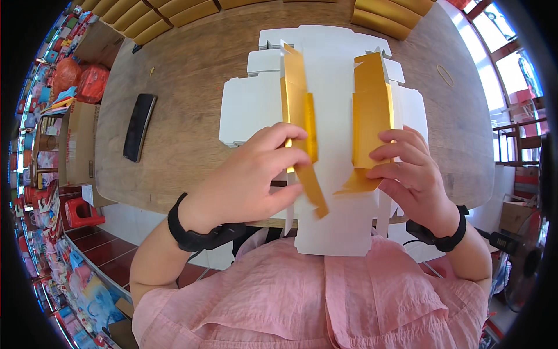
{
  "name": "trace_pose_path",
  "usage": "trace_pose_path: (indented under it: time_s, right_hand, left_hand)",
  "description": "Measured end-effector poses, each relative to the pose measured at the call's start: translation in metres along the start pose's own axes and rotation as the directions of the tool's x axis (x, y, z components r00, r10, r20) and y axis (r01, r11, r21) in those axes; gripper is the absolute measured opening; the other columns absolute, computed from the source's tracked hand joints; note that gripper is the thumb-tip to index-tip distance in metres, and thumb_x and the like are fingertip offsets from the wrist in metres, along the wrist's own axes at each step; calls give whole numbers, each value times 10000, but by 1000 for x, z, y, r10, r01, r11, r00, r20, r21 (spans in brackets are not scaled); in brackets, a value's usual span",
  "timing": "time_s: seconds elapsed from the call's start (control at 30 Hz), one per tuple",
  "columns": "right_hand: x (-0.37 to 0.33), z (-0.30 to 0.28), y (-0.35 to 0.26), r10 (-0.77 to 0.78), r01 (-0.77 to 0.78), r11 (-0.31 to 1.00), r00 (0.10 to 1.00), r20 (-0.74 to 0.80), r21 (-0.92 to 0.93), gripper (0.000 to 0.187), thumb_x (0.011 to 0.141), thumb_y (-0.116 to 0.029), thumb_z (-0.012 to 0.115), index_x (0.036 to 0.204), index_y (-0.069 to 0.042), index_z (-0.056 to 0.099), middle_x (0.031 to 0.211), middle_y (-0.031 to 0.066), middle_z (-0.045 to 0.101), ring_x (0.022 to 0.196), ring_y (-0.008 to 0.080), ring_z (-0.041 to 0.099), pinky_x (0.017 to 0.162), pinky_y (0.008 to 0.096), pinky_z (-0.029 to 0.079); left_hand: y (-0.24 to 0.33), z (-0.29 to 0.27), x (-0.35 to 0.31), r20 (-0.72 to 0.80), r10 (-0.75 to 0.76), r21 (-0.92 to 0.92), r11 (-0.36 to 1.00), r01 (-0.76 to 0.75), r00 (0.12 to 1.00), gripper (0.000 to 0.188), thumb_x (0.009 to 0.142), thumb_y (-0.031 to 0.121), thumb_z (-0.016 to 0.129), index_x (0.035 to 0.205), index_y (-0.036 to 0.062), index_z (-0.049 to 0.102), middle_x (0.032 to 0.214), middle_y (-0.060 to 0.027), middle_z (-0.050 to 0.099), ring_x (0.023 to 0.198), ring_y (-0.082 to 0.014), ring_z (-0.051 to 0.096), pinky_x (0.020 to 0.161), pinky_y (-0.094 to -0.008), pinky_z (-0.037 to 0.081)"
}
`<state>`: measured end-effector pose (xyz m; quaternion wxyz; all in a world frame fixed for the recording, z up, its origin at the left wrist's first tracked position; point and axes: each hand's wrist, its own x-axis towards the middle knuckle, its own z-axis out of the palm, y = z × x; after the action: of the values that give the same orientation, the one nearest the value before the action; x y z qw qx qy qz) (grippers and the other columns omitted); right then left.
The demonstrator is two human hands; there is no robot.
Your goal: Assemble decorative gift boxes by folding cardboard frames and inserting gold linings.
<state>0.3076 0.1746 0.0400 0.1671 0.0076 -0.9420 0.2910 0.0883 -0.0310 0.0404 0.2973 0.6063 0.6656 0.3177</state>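
A flat cardboard box blank (334,87), white on its upper face, lies in front of me with its two long sides folded up. Gold outer faces show on the left side panel (294,81) and the right side panel (372,110). My left hand (241,174) curls its fingers over the left panel by a narrow gold flap, which hangs slanted and slightly blurred. Pinched in the fingers of my right hand (415,171) is the near end of the right panel, beside another bent gold flap (360,183). More white blanks (250,110) are stacked underneath.
The blanks rest on a wooden table (186,128). On its left lies a black phone (139,128), and to the right a rubber band (445,75). Gold boxes (386,17) line the far edge. A cardboard carton (80,142) and red stool (84,212) stand left.
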Motion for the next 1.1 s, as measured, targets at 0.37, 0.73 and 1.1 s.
trace_pose_path:
  time_s: [0.37,0.73,1.1]
  right_hand:
    - [21,-4,-6,-22,69,975,976,217,-213,100,835,-98,738,829,-112,639,818,-15,579,956,182,614,1165,640,257]
    - [31,5,-3,-32,165,913,941,337,-374,90,839,-76,642,768,-123,611,709,-7,534,823,173,607,1179,604,283]
    - [28,9,-3,30,135,913,919,393,-385,49,827,-81,630,803,-122,641,755,-8,553,841,177,622,1185,604,281]
  left_hand:
    - [4,9,15,-92,211,274,945,-179,973,102,816,84,746,856,22,676,943,-74,618,917,-276,592,802,-379,497]
    - [2,22,4,-119,159,424,901,-95,980,126,817,42,720,922,14,655,940,-107,639,741,-306,642,653,-363,522]
    - [1,5,10,20,126,137,982,-127,992,236,820,49,709,1043,-6,653,1000,-148,637,851,-347,641,737,-396,528]
